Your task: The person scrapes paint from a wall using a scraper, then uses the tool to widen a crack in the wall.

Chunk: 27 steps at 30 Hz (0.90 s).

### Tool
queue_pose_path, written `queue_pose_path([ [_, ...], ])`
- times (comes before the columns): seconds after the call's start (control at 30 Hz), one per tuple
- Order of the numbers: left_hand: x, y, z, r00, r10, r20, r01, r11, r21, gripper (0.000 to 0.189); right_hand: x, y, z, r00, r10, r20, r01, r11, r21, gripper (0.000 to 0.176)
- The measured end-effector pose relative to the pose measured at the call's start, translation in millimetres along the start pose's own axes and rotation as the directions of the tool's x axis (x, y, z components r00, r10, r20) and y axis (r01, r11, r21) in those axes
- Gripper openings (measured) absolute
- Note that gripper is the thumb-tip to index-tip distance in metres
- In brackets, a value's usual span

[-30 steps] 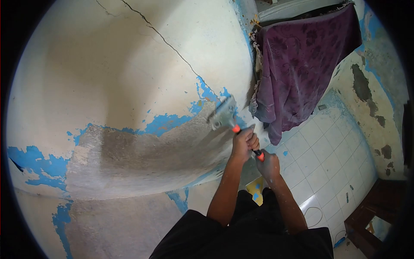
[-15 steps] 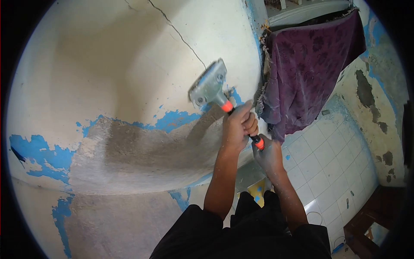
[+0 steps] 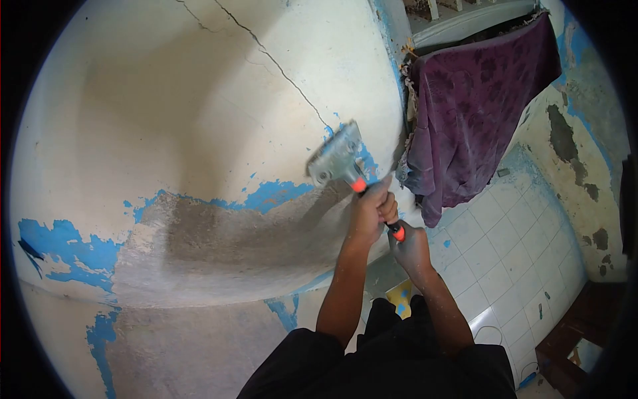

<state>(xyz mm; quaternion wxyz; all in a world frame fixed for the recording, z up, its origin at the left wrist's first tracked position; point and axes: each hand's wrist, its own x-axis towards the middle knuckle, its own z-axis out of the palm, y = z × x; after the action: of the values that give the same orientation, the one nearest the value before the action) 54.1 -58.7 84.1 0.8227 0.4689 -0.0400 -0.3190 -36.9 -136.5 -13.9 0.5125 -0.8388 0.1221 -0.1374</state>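
A wide-bladed scraper (image 3: 337,154) with orange bands on its black handle tilts up to the left, its head overlapping the cream wall (image 3: 179,113). My left hand (image 3: 372,211) is wrapped round the upper handle, just below the metal head. Lower down, my right hand (image 3: 410,247) closes on the handle's end. Around the head, blue undercoat (image 3: 276,194) shows along the ragged paint edge. Below that edge lies a stripped grey-brown patch (image 3: 219,233). A dark crack (image 3: 282,70) runs down the wall towards the blade.
Right of my hands a dusty purple cloth (image 3: 475,113) hangs over an opening. White floor tiles (image 3: 495,233) lie below it, scattered with blue flakes. A brown wooden piece of furniture (image 3: 565,346) stands at the lower right. Another peeling wall (image 3: 565,173) rises at the far right.
The scraper head has moved down and slightly right along the wall, and more blue shows beside it. Both hands keep their hold on the handle.
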Motion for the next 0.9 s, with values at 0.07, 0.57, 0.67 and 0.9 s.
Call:
queue_pose_path([
  [0.07,-1,16,8,1.0,0.023,-0.008,-0.023,1.0,0.011,0.047,10,-15,-7,0.999,-0.038,0.001,0.038,0.999,-0.009,0.014],
  [0.57,9,-49,-19,0.994,-0.092,-0.053,0.09,0.995,-0.051,0.045,-18,49,7,0.998,0.052,0.024,-0.05,0.996,-0.071,0.014],
  [0.67,7,-28,-6,0.999,-0.042,-0.031,0.041,0.999,-0.035,0.046,-8,26,-3,0.999,0.044,0.017,-0.043,0.998,-0.051,0.014],
  [0.9,4,-97,-42,0.981,-0.182,-0.067,0.169,0.971,-0.17,0.046,-49,82,10,0.991,0.129,0.047,-0.122,0.983,-0.135,0.014],
])
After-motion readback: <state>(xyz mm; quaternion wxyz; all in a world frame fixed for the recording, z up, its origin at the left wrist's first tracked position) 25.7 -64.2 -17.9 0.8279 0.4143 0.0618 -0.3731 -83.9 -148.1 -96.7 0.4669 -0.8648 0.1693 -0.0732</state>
